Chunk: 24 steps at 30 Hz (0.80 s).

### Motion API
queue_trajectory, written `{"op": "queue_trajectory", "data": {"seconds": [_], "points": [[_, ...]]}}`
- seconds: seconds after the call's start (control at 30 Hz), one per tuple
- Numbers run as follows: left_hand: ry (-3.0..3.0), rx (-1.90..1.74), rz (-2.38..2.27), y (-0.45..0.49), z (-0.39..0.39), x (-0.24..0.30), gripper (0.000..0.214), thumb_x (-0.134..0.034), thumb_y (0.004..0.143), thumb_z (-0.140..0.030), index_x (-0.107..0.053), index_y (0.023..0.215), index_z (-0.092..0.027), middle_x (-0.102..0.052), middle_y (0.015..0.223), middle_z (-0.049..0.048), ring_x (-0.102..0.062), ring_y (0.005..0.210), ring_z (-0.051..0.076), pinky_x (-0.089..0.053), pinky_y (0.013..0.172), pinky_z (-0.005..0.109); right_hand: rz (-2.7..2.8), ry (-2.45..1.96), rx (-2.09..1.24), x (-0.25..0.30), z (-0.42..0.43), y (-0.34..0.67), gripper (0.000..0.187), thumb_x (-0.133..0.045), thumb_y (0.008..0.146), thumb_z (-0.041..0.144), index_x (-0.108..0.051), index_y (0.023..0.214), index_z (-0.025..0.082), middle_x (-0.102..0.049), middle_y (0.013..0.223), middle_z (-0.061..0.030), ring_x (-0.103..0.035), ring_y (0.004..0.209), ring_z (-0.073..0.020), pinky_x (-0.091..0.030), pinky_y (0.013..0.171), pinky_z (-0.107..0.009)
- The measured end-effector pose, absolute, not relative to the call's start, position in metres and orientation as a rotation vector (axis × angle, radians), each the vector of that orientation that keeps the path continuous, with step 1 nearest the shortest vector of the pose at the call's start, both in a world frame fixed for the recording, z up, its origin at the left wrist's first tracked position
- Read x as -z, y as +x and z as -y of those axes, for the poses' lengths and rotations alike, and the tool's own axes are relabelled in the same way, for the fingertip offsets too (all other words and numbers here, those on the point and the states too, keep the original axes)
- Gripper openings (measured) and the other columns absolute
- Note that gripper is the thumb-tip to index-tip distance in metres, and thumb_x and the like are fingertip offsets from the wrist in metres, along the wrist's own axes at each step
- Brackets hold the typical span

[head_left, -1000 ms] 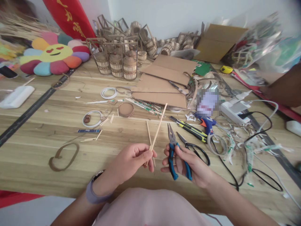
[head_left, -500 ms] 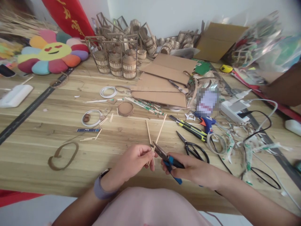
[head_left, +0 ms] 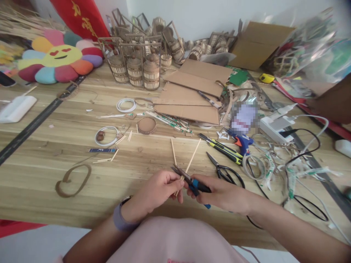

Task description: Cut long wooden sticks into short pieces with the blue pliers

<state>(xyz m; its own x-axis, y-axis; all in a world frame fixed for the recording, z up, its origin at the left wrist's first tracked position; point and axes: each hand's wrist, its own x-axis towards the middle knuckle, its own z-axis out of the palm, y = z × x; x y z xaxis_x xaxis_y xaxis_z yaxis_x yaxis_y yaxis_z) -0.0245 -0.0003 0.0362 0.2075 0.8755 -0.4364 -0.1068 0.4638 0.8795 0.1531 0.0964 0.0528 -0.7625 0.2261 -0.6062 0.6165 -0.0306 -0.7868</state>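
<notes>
My left hand (head_left: 166,185) pinches a thin pale wooden stick (head_left: 193,156), which slants up and to the right over the table. Blue-and-black-handled scissors (head_left: 201,185) are gripped in my right hand (head_left: 222,193). Their blades are parted at the stick, close to my left fingertips; whether they touch it I cannot tell. Another thin stick (head_left: 173,150) points away from me just beyond the blades, its near end hidden behind them. Short cut sticks (head_left: 114,155) lie to the left, beside a blue strip (head_left: 102,150).
Black scissors (head_left: 227,173), a utility knife (head_left: 222,149) and a blue glue gun (head_left: 244,143) lie to the right. Cardboard sheets (head_left: 189,113) and a round woven tray (head_left: 147,124) are further back. Small bamboo baskets (head_left: 135,75) stand behind. Cables run around a power strip (head_left: 276,128).
The held stick has swung so its far end lies further right and lower. The scissors' blades have shifted slightly left across it. The view has also moved a little.
</notes>
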Motion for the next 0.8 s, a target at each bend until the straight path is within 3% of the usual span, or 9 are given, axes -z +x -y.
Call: {"op": "queue_trajectory", "data": {"seconds": [0.43, 0.8], "points": [[0.769, -0.847, -1.121, -0.0229, 0.0011, -0.0302, 0.039, -0.055, 0.081, -0.052, -0.061, 0.068, -0.015, -0.057, 0.059, -0.0012, -0.052, 0.06, 0.012, -0.039, 0.066, 0.025, -2.095, 0.876, 1.796, -0.0453, -0.0971, 0.155, 0.022, -0.052, 0.07, 0.015, -0.059, 0.091, 0.019, -0.056, 0.081, -0.0004, -0.05, 0.076, -0.016, -0.041, 0.068, -0.025], [0.801, -0.845, -1.117, -0.0229, 0.0021, -0.0292, 0.039, -0.053, 0.083, -0.048, -0.059, 0.064, -0.014, -0.056, 0.059, -0.0008, -0.053, 0.062, 0.012, -0.04, 0.067, 0.025, -2.142, 0.885, 1.702, -0.0454, -0.0967, 0.1555, 0.02, -0.053, 0.071, 0.016, -0.059, 0.09, 0.019, -0.06, 0.082, 0.0002, -0.052, 0.076, -0.0153, -0.042, 0.068, -0.024]]}}
